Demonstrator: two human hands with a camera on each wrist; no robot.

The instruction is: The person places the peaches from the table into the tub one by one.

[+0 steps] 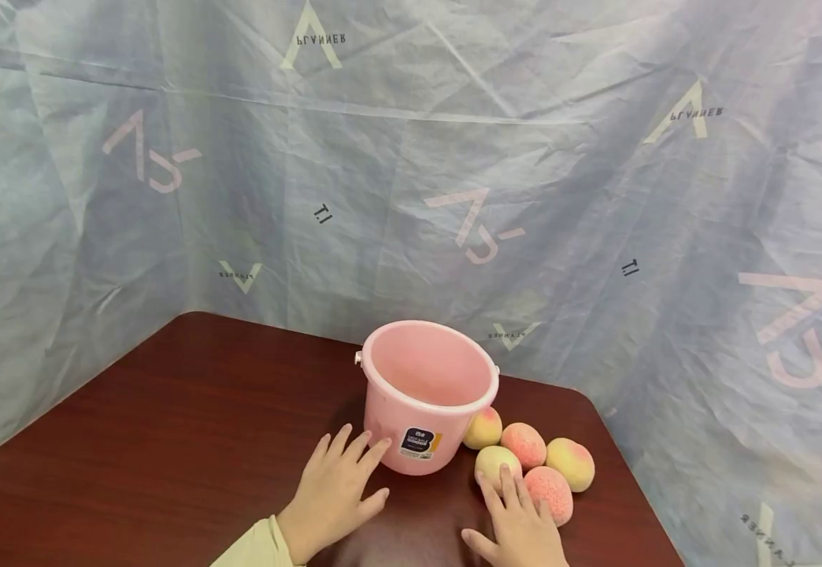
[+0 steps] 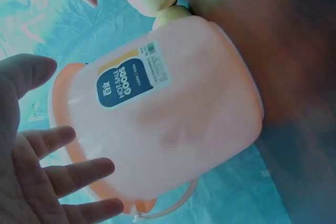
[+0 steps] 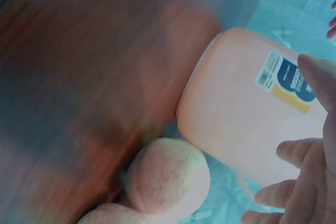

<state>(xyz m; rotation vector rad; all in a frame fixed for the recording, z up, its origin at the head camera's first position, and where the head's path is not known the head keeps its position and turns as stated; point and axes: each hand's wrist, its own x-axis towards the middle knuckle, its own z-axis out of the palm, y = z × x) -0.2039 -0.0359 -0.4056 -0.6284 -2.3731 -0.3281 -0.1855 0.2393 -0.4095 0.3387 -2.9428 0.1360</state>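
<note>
A pink plastic bucket (image 1: 390, 413) stands upright on the table, a dark label with an orange stripe on its near side. My left hand (image 1: 333, 492) is in front of the bucket's left side, fingers spread and holding nothing. In the left wrist view its fingers overlap the bucket wall (image 2: 173, 124) near the rim. Right of the bucket lie several peaches, pale yellow and pinkish red. Over the nearest of them is my right hand (image 1: 520, 528), fingers extended. Its fingertips overlap a pale yellow peach (image 1: 496, 459), beside a red peach (image 1: 551, 490). The bucket's inside shows only pink wall.
Dark reddish-brown table (image 1: 170, 425) stretches to the left of the bucket. Farther right sits another yellow peach (image 1: 570, 463), near the table's right edge. Grey printed cloth (image 1: 383, 173) hangs behind the table and along its sides. A thin white handle (image 2: 176, 205) hangs from the bucket.
</note>
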